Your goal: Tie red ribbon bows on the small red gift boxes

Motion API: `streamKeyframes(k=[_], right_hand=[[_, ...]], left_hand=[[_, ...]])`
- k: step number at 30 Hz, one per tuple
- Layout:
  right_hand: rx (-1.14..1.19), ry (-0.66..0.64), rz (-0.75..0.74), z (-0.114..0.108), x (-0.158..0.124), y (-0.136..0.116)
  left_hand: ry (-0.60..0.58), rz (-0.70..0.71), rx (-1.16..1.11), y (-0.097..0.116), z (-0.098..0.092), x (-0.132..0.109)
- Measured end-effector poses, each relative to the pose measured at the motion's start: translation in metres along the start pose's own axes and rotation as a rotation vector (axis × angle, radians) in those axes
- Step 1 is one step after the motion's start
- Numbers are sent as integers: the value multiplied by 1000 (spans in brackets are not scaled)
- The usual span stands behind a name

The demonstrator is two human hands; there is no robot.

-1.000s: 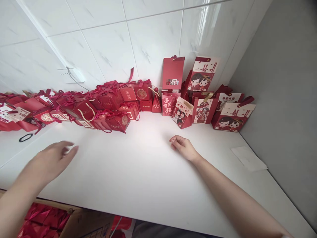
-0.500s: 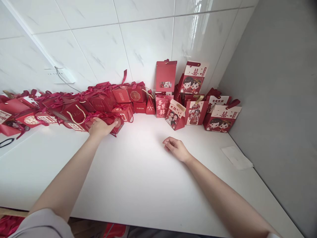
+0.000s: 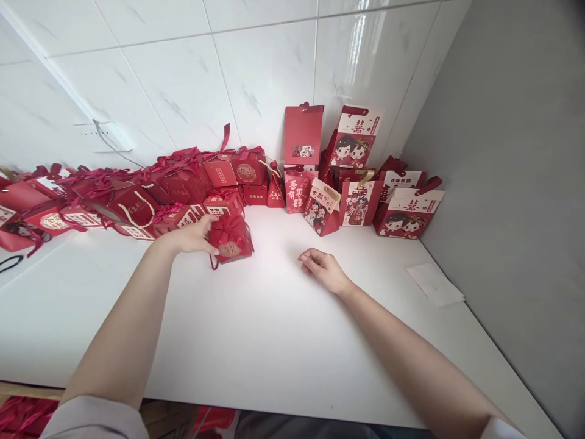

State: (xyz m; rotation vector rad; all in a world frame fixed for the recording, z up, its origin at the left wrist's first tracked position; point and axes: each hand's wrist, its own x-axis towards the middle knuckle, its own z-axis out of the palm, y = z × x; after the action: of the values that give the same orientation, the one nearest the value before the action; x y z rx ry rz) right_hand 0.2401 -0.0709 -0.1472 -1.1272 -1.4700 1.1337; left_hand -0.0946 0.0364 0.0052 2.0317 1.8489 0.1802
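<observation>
My left hand (image 3: 197,235) grips a red gift box (image 3: 234,239) by its left side, thumb in front and fingers behind. The box has a dark red ribbon bow on top and a gold round emblem on its front face; it looks slightly smeared by motion. Whether its base touches the table cannot be made out. My right hand (image 3: 322,268) rests on the white table (image 3: 256,341), fingers curled together, with nothing visible in them. Behind the held box stands another red box with a white-framed label (image 3: 218,210).
A long heap of red ribboned gift boxes (image 3: 183,186) lines the tiled wall to the left. Red and white paper gift bags (image 3: 361,204) stand at the back right. A white paper sheet (image 3: 435,285) lies by the grey partition (image 3: 512,183). A cable hangs from a wall socket (image 3: 107,135).
My left hand has drawn the red gift box out of the heap, to the right and toward me. My right hand has stayed in place on the table.
</observation>
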Motion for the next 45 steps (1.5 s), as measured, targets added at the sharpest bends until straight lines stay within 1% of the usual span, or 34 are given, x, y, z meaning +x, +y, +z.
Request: streamKeyframes(k=[1,4,5,6,7,8,9,11,12,13,14,16,17,19,21,23,25,27,29,32,34,36,39,42,45], right_hand=[[17,5,2,0,0,1],[85,52,4,0,3,3],[109,82,5,-1,4,3],[132,118,6,-3,5,1],[152,159,10,-6,5,-1],[170,201,16,-10,5,-5],[186,242,23,-15,4,-11],[210,298,43,-25,-3,-25],[217,304,57,-30,-7,-33],[218,284,78,-34,-13,-41],[201,245,95,-38,-20,-47],[161,173,114,-41,-33,-58],[138,159,105,-42,-40,-61],[50,190,66,-41,-51,-63],[-132,240,-12,-39,-60,-63],[-373,294,-164,-38,-65,-62],[-599,343,-386,-36,-67,-62],[-750,357,-596,-31,-70,-66],[-820,304,-752,-20,-75,-71],[-895,144,-938,5,-85,-80],[-958,69,-1030,22,-91,-81],[-1035,18,-1042,35,-94,-78],[-1100,4,-973,45,-95,-70],[-1119,36,-920,46,-94,-63],[-1111,32,-892,42,-92,-63]], left_hand=[[-97,84,-18,10,3,-4],[-408,395,-119,40,18,-17],[-476,472,-171,49,25,-22],[-512,523,-226,57,32,-27],[-515,554,-278,64,39,-33],[-478,573,-326,69,47,-39],[-406,583,-371,74,55,-45],[-219,577,-466,80,72,-57],[-150,572,-517,82,79,-62],[-118,577,-563,84,86,-66],[-114,592,-604,85,92,-69],[-147,639,-656,86,102,-74],[-158,659,-667,87,106,-75],[-146,673,-672,85,113,-76],[-111,660,-687,82,119,-76],[-95,636,-725,79,125,-74],[-112,613,-759,78,129,-74],[-143,596,-771,78,130,-74],[-171,583,-786,80,129,-77],[-197,562,-816,83,126,-83],[-208,553,-816,85,124,-86],[-225,558,-821,85,123,-87],[-249,608,-855,82,125,-83],[-302,651,-874,78,129,-77],[-337,617,-902,77,132,-73]])
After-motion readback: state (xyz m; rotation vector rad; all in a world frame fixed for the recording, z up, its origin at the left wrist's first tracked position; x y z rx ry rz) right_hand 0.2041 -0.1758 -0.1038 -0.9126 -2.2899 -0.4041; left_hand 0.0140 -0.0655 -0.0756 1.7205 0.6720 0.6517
